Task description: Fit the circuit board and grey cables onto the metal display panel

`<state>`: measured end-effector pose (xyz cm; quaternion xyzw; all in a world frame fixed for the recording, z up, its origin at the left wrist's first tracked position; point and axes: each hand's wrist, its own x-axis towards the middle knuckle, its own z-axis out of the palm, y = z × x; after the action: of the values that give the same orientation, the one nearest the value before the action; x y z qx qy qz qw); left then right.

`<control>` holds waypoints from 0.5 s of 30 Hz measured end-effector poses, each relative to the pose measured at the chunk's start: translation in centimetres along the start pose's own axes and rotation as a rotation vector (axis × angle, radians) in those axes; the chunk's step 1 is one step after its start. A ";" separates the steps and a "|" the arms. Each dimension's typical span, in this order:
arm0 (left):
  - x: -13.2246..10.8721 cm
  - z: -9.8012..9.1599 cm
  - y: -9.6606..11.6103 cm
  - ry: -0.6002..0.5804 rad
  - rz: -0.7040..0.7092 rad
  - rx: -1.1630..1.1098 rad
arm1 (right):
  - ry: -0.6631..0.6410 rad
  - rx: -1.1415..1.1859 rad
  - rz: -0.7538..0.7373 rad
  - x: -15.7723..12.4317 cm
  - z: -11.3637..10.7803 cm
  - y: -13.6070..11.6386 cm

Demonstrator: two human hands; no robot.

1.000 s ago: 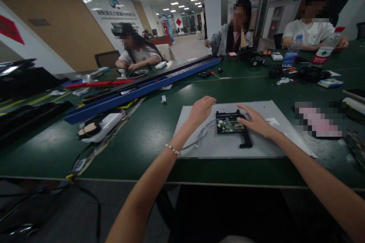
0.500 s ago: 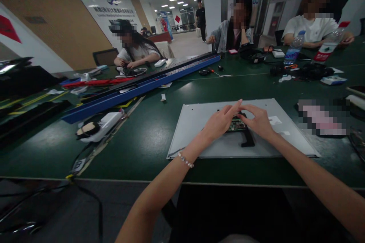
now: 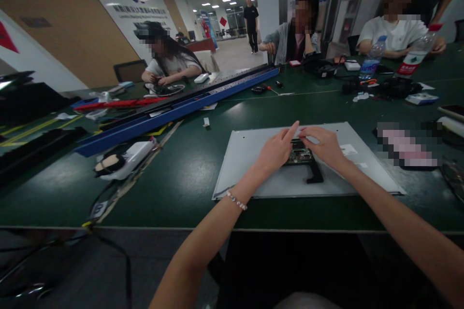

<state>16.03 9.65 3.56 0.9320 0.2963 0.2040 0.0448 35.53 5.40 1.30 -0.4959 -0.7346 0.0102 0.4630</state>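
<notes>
In front of me lies a flat grey-white panel [image 3: 239, 169]. On it sits a green circuit board [image 3: 300, 155] with a dark surround and a black bracket arm [image 3: 316, 174] reaching toward me. My left hand [image 3: 274, 152] is at the board's left side with its fingers stretched out, the index pointing away and upward; its lower fingers are partly hidden. At the board's far right edge, my right hand [image 3: 322, 145] has thumb and index finger pressed together. Whatever lies between those fingertips is too small to make out.
A long blue rail [image 3: 181, 113] crosses the table on the left, beyond a white device [image 3: 139, 154]. Right of the panel is a pink-and-black blurred object [image 3: 408, 147]. Bottles [image 3: 373, 60], a screwdriver [image 3: 266, 89] and cables lie farther back. Several people sit across the table.
Both hands have shifted slightly to the left, and the right hand's fingertips have come away from the board's middle, uncovering more of it. A person in the background has walked closer.
</notes>
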 end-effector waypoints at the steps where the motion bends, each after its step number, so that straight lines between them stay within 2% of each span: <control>1: 0.0 0.1 -0.1 0.001 -0.022 0.005 | 0.007 -0.011 0.009 0.3 0.0 0.3; 3: 0.0 0.4 -0.4 -0.005 -0.056 0.026 | -0.011 -0.051 0.007 0.9 0.2 1.0; 10: -0.1 1.1 -1.0 -0.029 -0.135 0.132 | -0.225 -0.240 0.016 1.2 2.5 3.4; 15: -0.1 1.0 -0.7 -0.047 -0.154 0.182 | -0.306 -0.262 0.026 1.0 2.7 3.9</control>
<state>15.97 10.14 2.48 0.9112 0.3831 0.1504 -0.0178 36.40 9.38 -1.44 -0.5540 -0.7848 -0.0042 0.2775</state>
